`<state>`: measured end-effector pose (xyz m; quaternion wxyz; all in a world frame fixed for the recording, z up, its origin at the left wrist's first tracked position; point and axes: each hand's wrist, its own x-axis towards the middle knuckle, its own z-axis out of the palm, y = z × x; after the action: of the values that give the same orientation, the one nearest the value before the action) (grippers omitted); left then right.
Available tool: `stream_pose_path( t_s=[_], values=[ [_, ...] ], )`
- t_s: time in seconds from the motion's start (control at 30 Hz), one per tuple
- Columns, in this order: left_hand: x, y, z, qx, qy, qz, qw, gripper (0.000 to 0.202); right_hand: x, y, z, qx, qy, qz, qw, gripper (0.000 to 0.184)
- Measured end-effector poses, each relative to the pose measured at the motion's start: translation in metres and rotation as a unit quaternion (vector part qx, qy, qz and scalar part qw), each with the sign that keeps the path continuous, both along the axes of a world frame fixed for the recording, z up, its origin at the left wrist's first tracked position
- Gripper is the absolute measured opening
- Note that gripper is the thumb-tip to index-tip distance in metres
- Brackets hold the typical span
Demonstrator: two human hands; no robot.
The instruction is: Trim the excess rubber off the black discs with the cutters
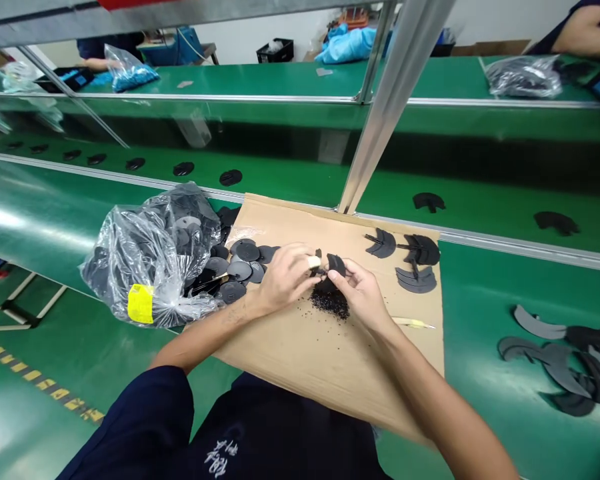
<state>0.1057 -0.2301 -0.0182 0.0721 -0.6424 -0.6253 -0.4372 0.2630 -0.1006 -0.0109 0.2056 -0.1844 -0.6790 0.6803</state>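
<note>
R hand (363, 293) pinches a blk curved plate (336, 265), thumb on its face, just right of L hand (291, 275). L hand's fingertips curl in close by the plate; can't tell if they grip a tiny pc. Plate prob. light, stiff plastic, a bit slick, thin edges maybe fragile; best hold = outer rim, thumb vs. fingers. Loose blk bits (331, 305) just below both hands, prob. v. light, easily scattered. Yellow sticker (141, 304) on clear plastic bag (125, 243) left of L hand, txt n/legible; white script (217, 460) on navy clothing (285, 427) below hands, unreadable.
</note>
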Motion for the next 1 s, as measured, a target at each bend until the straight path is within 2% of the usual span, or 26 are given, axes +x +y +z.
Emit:
stream_pose_path(
  t_s=[0.07, 0.1, 0.17, 0.23, 0.3, 0.37, 0.43, 0.5, 0.53, 0.6, 0.67, 0.83, 0.9, 1.0],
  values=[
    [0.007, -0.002, -0.003, -0.045, -0.151, 0.010, 0.987, 0.050, 0.003, -0.005, 0.002, 0.003, -0.001, -0.033, 0.999, 0.046],
    [0.011, -0.003, -0.005, -0.076, -0.236, -0.014, 0.969, 0.055, 0.004, -0.007, 0.003, 0.006, 0.000, -0.047, 0.999, 0.045],
    [0.019, -0.002, -0.008, -0.116, -0.384, -0.075, 0.913, 0.053, 0.006, -0.011, 0.006, 0.034, 0.005, -0.084, 0.996, 0.043],
    [0.027, 0.001, -0.010, -0.120, -0.468, -0.106, 0.869, 0.049, 0.008, -0.012, 0.008, 0.077, 0.010, -0.132, 0.988, 0.042],
    [0.032, 0.002, -0.010, -0.117, -0.493, -0.114, 0.854, 0.047, 0.010, -0.010, 0.008, 0.102, 0.003, -0.126, 0.987, 0.041],
    [0.031, 0.000, -0.007, -0.137, -0.472, -0.127, 0.861, 0.043, 0.013, -0.007, 0.007, 0.096, -0.011, -0.065, 0.993, 0.040],
    [0.021, -0.004, -0.001, -0.187, -0.391, -0.110, 0.894, 0.037, 0.016, -0.005, 0.003, 0.073, -0.019, -0.029, 0.997, 0.042],
    [0.002, -0.009, 0.004, -0.245, -0.239, -0.042, 0.939, 0.027, 0.020, -0.003, 0.000, 0.044, -0.016, -0.055, 0.997, 0.044],
    [-0.009, -0.011, 0.006, -0.274, -0.147, 0.008, 0.950, 0.021, 0.021, -0.003, -0.001, 0.031, -0.012, -0.072, 0.997, 0.045],
    [-0.031, -0.013, 0.006, -0.317, 0.006, 0.100, 0.943, 0.008, 0.024, -0.002, -0.002, 0.011, -0.007, -0.095, 0.995, 0.046],
    [-0.046, -0.012, 0.001, -0.347, 0.076, 0.148, 0.923, 0.004, 0.026, -0.001, -0.003, 0.006, -0.010, -0.099, 0.995, 0.047],
    [-0.053, -0.008, -0.010, -0.347, 0.079, 0.141, 0.924, 0.019, 0.030, -0.002, -0.006, 0.012, -0.014, -0.089, 0.996, 0.049],
    [-0.049, -0.005, -0.008, -0.333, 0.073, 0.134, 0.930, 0.018, 0.031, -0.003, -0.009, 0.025, -0.012, -0.097, 0.995, 0.046],
    [-0.037, 0.001, 0.003, -0.248, -0.008, 0.078, 0.966, 0.018, 0.034, -0.004, -0.014, 0.072, -0.002, -0.129, 0.989, 0.034]
  ],
)
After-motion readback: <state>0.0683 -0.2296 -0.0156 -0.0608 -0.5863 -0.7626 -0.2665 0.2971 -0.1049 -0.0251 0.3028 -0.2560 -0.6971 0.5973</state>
